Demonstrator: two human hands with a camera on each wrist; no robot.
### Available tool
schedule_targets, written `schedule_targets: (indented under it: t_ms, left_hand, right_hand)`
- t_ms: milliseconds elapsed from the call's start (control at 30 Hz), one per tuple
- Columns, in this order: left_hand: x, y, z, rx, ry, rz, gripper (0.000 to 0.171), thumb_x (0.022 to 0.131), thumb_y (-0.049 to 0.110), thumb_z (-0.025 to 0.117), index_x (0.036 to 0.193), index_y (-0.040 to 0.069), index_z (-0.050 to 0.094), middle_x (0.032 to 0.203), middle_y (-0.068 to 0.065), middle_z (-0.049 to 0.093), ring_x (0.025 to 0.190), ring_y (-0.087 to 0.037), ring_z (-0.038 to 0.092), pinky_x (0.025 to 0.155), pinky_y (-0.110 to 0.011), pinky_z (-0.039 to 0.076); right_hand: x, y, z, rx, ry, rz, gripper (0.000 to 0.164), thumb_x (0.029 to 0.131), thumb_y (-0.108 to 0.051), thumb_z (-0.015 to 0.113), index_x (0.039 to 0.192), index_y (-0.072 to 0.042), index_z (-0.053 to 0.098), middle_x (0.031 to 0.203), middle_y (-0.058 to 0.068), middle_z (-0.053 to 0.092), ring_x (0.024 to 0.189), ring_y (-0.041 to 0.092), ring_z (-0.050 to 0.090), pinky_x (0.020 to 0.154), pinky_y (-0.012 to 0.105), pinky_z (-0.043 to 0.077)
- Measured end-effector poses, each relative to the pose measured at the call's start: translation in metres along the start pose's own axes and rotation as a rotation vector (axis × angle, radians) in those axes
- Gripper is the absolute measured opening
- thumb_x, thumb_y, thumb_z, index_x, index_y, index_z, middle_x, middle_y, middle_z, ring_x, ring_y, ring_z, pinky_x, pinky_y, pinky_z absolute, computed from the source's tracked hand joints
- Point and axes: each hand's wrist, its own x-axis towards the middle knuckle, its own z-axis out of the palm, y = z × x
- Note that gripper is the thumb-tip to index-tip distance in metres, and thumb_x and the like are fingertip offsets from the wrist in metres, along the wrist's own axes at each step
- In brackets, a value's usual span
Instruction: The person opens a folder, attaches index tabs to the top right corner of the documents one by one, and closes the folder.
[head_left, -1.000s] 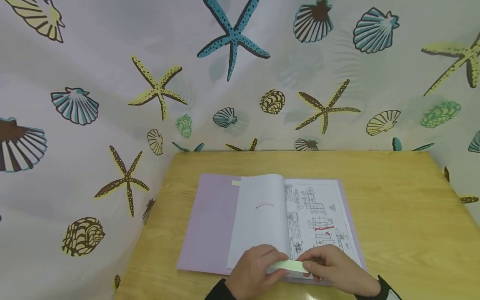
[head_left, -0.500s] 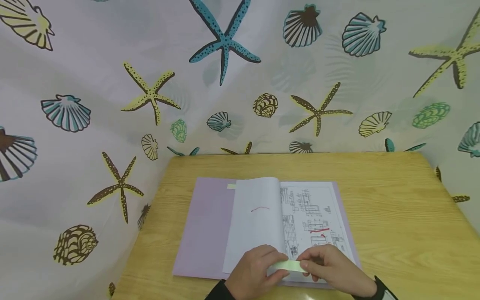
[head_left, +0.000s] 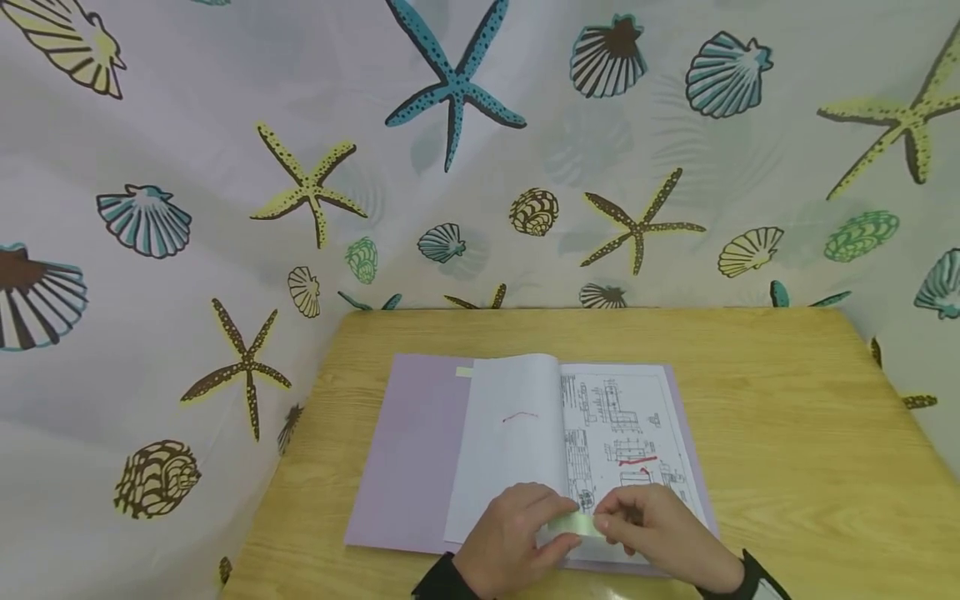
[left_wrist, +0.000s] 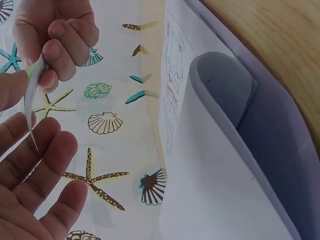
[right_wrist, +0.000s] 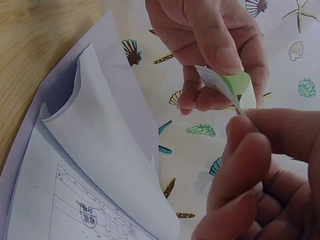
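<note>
left hand [head_left: 517, 532] and right hand [head_left: 660, 527] pinch the strip [head_left: 577, 524], far from the desk's [head_left: 795, 408] back edge. peel it slowly.

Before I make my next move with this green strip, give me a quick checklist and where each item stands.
1. Left hand secure on the pale green strip: ok, pinching it.
2. Right hand secure on the strip: ok, pinching the other end.
3. Strip free of backing: cannot tell; green and white surfaces show, but whether they are separate layers is unclear.
4. Purple folder open: ok, lying on the table.
5. Drawing page fully visible from the head camera: not ok, hands cover its lower part.
</note>
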Motion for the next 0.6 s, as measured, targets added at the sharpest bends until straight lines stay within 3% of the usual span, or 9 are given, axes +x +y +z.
schedule_targets:
  t_ms: [133, 433, 600]
  left_hand:
    - [0.003, -0.001, -0.003, -0.009, 0.048, 0.002, 0.025, 0.087, 0.027, 0.063, 0.108, 0.014, 0.062, 0.093, 0.009, 0.062, 0.086, 0.001, 0.055, 0.079, -0.016, 0.043]
    - [0.008, -0.005, -0.01, -0.037, 0.111, -0.097, 0.025, 0.089, 0.029, 0.059, 0.108, 0.013, 0.062, 0.097, 0.01, 0.061, 0.089, -0.001, 0.054, 0.08, -0.018, 0.044]
    - [0.008, -0.004, -0.011, -0.063, 0.145, -0.101, 0.025, 0.088, 0.026, 0.06, 0.108, 0.012, 0.061, 0.098, 0.009, 0.061, 0.091, -0.001, 0.054, 0.081, -0.018, 0.044]
  right_hand:
    - [0.003, -0.016, -0.001, 0.005, 0.041, 0.017, 0.011, 0.09, -0.016, 0.058, 0.083, -0.008, 0.063, 0.064, 0.001, 0.059, 0.05, 0.008, 0.052, 0.046, 0.026, 0.046]
    - [0.01, 0.005, 0.001, 0.103, 0.078, 0.073, 0.019, 0.094, -0.026, 0.052, 0.095, -0.01, 0.062, 0.073, 0.004, 0.061, 0.057, 0.014, 0.056, 0.053, 0.03, 0.049]
    - [0.01, 0.002, -0.001, 0.112, 0.085, 0.089, 0.023, 0.095, -0.026, 0.048, 0.097, -0.008, 0.062, 0.075, 0.005, 0.061, 0.059, 0.016, 0.056, 0.054, 0.03, 0.048]
